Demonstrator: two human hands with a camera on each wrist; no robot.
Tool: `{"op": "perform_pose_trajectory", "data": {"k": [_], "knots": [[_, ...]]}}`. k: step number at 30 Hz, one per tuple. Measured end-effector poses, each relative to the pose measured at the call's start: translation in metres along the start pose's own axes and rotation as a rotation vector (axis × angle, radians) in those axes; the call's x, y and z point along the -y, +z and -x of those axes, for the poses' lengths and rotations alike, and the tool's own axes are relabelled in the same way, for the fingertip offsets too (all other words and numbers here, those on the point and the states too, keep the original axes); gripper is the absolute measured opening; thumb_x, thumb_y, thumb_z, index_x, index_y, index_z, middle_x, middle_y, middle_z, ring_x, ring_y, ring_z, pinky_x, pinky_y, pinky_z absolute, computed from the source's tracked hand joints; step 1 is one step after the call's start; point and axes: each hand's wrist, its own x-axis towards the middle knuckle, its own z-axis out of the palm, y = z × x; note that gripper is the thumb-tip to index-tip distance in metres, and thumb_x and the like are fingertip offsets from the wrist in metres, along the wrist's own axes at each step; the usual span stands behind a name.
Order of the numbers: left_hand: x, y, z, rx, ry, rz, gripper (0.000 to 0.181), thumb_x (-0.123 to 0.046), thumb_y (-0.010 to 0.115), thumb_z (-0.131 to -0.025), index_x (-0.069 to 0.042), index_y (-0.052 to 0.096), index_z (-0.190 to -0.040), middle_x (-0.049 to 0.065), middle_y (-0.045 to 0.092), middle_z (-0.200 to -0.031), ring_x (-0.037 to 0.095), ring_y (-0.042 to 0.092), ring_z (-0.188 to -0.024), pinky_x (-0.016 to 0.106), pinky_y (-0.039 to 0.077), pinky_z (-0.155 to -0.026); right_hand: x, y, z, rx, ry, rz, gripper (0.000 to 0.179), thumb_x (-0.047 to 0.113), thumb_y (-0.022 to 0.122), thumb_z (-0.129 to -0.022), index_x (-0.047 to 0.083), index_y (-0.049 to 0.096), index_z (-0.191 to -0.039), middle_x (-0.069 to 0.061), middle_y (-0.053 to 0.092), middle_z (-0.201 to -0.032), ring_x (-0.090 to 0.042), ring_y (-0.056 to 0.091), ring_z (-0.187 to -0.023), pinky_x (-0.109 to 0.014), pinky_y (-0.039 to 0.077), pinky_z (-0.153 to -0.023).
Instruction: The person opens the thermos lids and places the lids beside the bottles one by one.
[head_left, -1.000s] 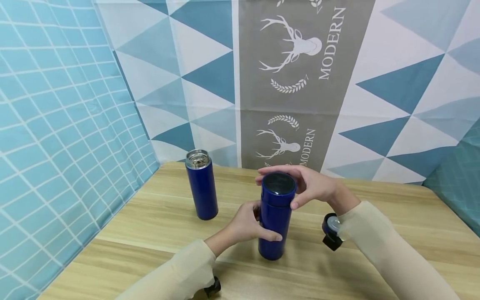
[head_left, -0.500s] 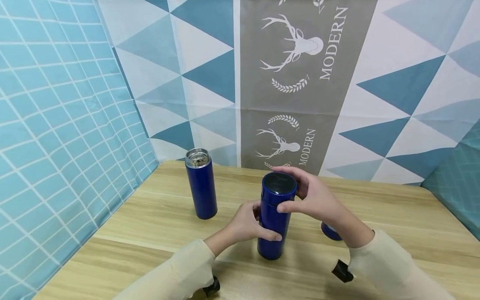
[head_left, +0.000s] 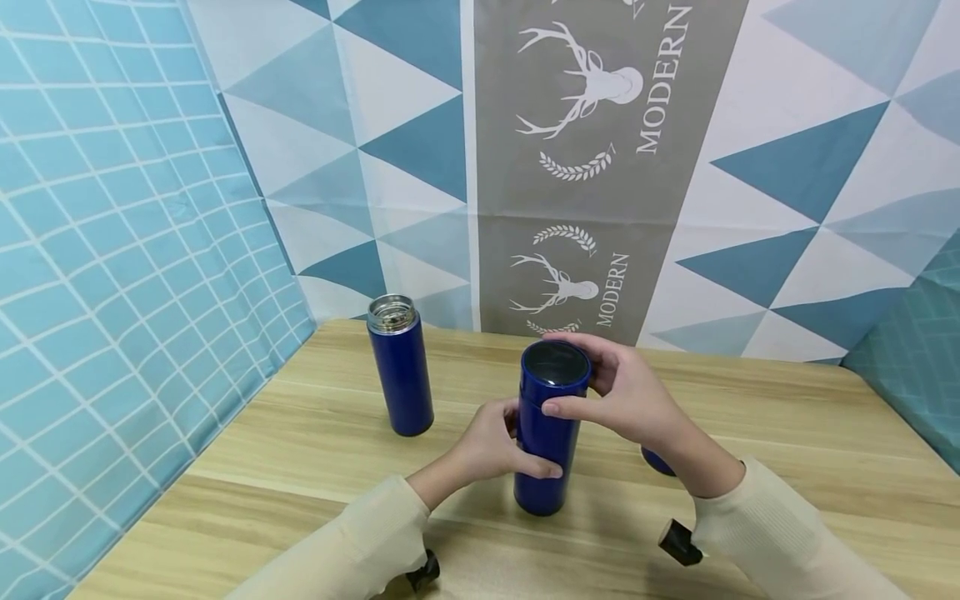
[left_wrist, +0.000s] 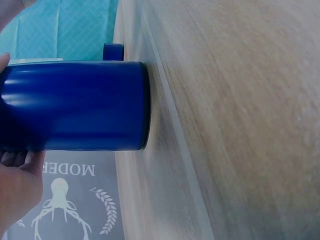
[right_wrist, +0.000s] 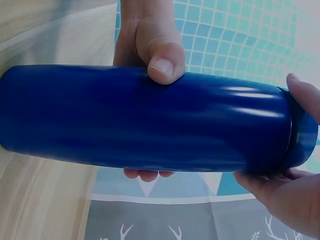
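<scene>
A tall dark blue thermos flask (head_left: 542, 446) stands upright on the wooden table. My left hand (head_left: 498, 450) grips its body from the left, thumb across the front; the right wrist view shows fingertips on the far side. At the top is a blue lid (right_wrist: 304, 131) with a dark glossy top. My right hand (head_left: 626, 400) holds this lid from the right, thumb in front and fingers behind. To the left stands a second blue thermos flask (head_left: 402, 379) without a lid, its metal screw neck showing.
Another blue lid (head_left: 657, 463) lies on the table (head_left: 810, 467) behind my right wrist, mostly hidden by it. Black devices (head_left: 679, 542) sit at both wrists. A patterned cloth (head_left: 577, 192) hangs along the back edge, and a blue grid cloth (head_left: 112, 250) on the left.
My right thumb has moved left across the front of the lid, and the right wrist has turned and dropped. The left hand and both flasks have stayed in place.
</scene>
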Motion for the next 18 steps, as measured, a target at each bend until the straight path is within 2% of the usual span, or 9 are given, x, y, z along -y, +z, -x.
{"op": "perform_pose_trajectory", "data": {"k": [5, 12, 18], "knots": [[-0.0009, -0.0002, 0.0006, 0.008, -0.004, 0.006, 0.055, -0.015, 0.085, -0.065, -0.013, 0.064, -0.115, 0.005, 0.072, -0.109, 0.008, 0.068, -0.093, 0.024, 0.055, -0.084, -0.0015, -0.0021, -0.0006, 0.015, 0.007, 0.0, 0.063, 0.008, 0.077, -0.079, 0.004, 0.05, -0.135, -0.022, 0.059, -0.131, -0.036, 0.064, -0.112, -0.025, 0.053, -0.094], [0.0, -0.0004, 0.0004, 0.012, -0.009, 0.003, 0.054, -0.016, 0.084, -0.065, -0.014, 0.064, -0.115, 0.004, 0.072, -0.11, 0.008, 0.068, -0.094, 0.025, 0.055, -0.085, -0.0033, -0.005, -0.0014, 0.038, 0.027, 0.01, 0.063, 0.01, 0.077, -0.08, 0.006, 0.049, -0.136, -0.022, 0.059, -0.131, -0.034, 0.063, -0.113, -0.025, 0.053, -0.095], [0.0019, -0.0011, -0.0005, 0.017, 0.011, -0.001, 0.054, -0.015, 0.084, -0.065, -0.009, 0.064, -0.115, 0.009, 0.072, -0.109, 0.007, 0.068, -0.092, 0.024, 0.055, -0.085, -0.0043, -0.0079, -0.0039, 0.072, 0.021, 0.006, 0.063, 0.01, 0.077, -0.08, 0.004, 0.049, -0.136, -0.023, 0.058, -0.131, -0.034, 0.064, -0.113, -0.027, 0.053, -0.095]]}}
